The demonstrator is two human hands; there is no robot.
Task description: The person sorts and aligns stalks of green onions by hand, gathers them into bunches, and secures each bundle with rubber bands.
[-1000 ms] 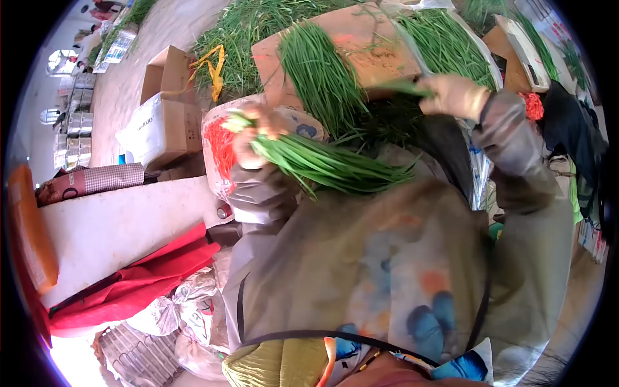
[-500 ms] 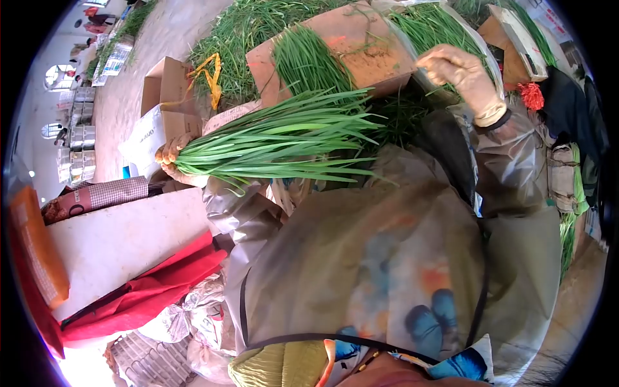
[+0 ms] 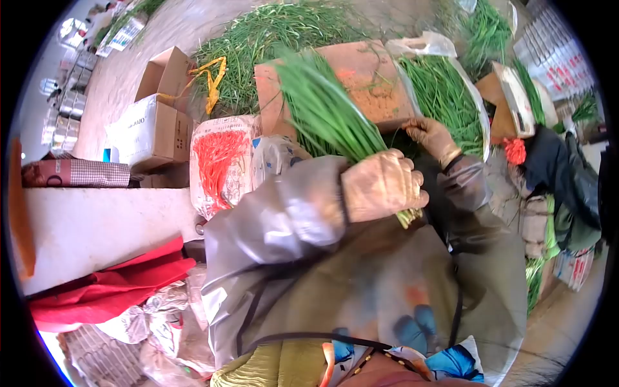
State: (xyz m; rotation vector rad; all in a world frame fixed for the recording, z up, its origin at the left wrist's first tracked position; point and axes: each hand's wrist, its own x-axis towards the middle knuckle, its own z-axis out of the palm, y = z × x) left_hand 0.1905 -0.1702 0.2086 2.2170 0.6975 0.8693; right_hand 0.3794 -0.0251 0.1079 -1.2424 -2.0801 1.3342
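My left hand [image 3: 383,187], in a pale, soiled glove, is closed around the lower end of a bunch of garlic chives [image 3: 338,113]. The cut stalk ends poke out below the fist, and the blurred leaves slant up and left over the board. My right hand [image 3: 435,138], gloved too, is beside it on the right, its fingers drawn together; what they pinch, if anything, I cannot make out. Behind both hands is a brown board [image 3: 380,71] with dirt on it and more chives lying on its left part.
Red ties [image 3: 219,161] lie on a printed sack left of my arm. Beyond stand an open carton [image 3: 164,74] with a yellow strap and a heap of loose greens [image 3: 271,29]. More chives [image 3: 445,97] lie on plastic at the right. A white tabletop [image 3: 109,226] fills the left.
My left hand has brought the chives from the far left to in front of my chest, turning the leaves upward. My right hand has come down and inward beside it. The view has shifted.
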